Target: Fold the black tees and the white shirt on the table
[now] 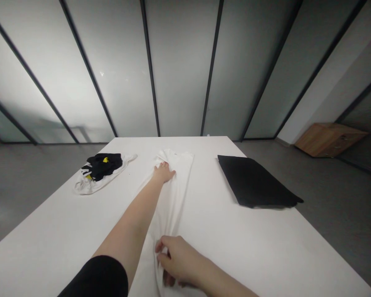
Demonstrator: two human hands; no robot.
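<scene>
A long white garment (170,194), probably a T-shirt folded lengthwise, lies down the middle of the white table (204,243). My left hand (163,172) rests flat on its far end with the fingers spread, reaching out from a black sleeve (97,278). Close to me, my right hand (179,262) pinches the near end of the cloth between thumb and fingers, gathering it into creases. The lowest part of the garment runs out of view at the bottom edge.
Left of the garment, a black garment with yellow marks (103,166) lies on a crumpled white cloth (91,185). A flat black sheet (255,181) lies on the right of the table. Frosted glass panels stand behind; a low wooden cabinet (329,139) sits on the grey floor at right.
</scene>
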